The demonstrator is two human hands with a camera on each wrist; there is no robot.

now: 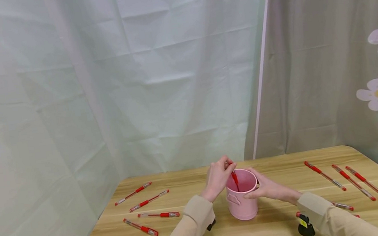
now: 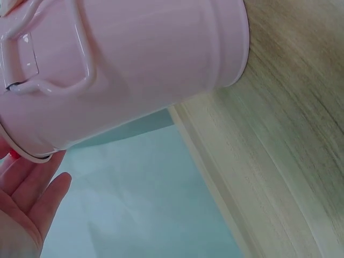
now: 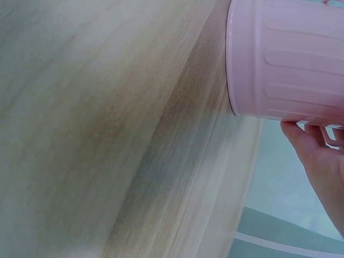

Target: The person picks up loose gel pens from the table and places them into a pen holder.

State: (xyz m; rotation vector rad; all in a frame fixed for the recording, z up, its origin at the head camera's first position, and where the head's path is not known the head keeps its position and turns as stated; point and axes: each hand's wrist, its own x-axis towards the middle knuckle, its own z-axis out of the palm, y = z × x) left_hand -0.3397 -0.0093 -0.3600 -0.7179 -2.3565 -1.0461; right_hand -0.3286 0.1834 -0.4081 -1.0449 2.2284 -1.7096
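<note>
A pink metal bucket [image 1: 243,207] with a wire handle on its side stands upright on the wooden table. My left hand [image 1: 219,176] is over the rim, pinching a red gel pen [image 1: 235,178] whose lower end reaches down inside the bucket. In the left wrist view the left fingers [image 2: 32,188] are at the bucket's mouth, and the pen is mostly hidden there. My right hand [image 1: 270,187] grips the bucket's right side near the rim. The right wrist view shows the right hand [image 3: 320,156] against the bucket wall.
Several red pens lie on the left of the table, among them a pen [image 1: 158,215] near the left forearm. On the right lie more, including a pen [image 1: 370,185]; others are partly hidden by the right sleeve [image 1: 322,211]. Curtains [image 1: 183,75] hang behind the table.
</note>
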